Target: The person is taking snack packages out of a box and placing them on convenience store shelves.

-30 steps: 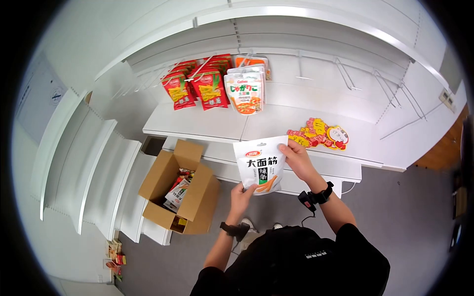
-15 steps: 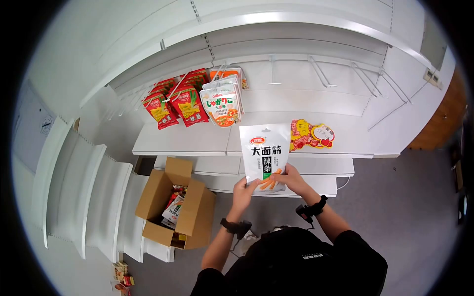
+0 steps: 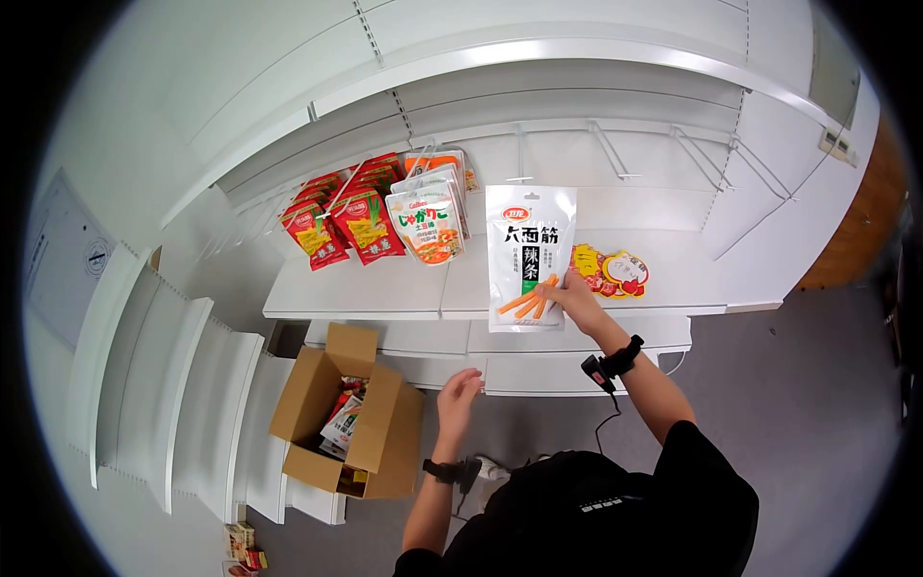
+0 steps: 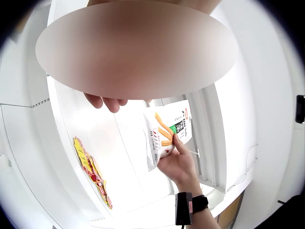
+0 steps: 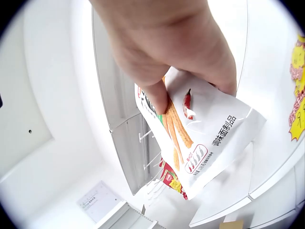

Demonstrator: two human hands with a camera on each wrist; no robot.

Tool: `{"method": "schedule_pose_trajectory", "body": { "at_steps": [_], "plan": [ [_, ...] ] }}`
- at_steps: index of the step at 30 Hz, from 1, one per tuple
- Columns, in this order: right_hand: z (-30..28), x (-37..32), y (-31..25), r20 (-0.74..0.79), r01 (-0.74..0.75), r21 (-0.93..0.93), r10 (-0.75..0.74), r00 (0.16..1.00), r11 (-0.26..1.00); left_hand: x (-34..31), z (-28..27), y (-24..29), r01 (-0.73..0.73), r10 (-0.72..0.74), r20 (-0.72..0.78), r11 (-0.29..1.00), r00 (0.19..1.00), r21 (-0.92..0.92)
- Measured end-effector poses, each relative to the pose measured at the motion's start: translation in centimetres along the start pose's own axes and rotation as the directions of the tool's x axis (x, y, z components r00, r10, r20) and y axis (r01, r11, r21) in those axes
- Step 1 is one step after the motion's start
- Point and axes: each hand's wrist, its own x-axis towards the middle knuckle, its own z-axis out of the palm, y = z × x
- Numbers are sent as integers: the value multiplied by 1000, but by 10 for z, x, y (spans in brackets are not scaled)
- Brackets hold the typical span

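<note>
My right hand pinches a white snack bag by its lower right part, thumb across the printed orange sticks. The bag stands upright in front of the shelf, its printed face toward the head camera. Seen from the right wrist, the bag's lower end with a red chili print shows under the fingers. My left hand is apart from the bag, lower and to its left, with loosely bent fingers and nothing in them. A blurred oval covers most of that hand in the left wrist view, leaving some fingertips visible.
Red snack bags and white pouches hang from hooks at the back left. Metal hooks stick out farther right. Yellow-and-red cutout signs lie on the shelf. An open cardboard box holding packets stands below.
The white bag has moved up toward the hooks in my right hand. My left hand has let go of its lower edge and dropped away to the left.
</note>
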Motion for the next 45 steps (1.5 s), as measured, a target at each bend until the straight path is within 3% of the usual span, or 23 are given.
{"method": "schedule_pose_trajectory", "body": {
  "at_steps": [9, 15, 18, 39, 42, 45],
  "plan": [
    [4, 12, -17, -31, -100, -75, 98, 995, 992, -16, -15, -2, -21, 22, -71, 1000, 997, 18],
    [-6, 33, 7, 18, 26, 5, -26, 999, 1000, -17, -19, -5, -14, 14, -69, 1000, 998, -2],
    [-5, 31, 3, -41, 16, -32, -17, 999, 999, -16, -21, -6, -14, 14, -69, 1000, 998, 8],
    [-9, 40, 6, -15, -7, -42, 7, 1000, 999, -7, -26, -10, -3, 4, -68, 1000, 998, 18],
    [-3, 36, 0, -27, 23, 25, -22, 999, 999, -4, -28, -10, -5, 7, -58, 1000, 998, 27],
    [-11, 57, 28, -120, 5, -86, -15, 993, 996, -1, -33, -10, 2, -1, -54, 1000, 999, 14]
  ]
}}
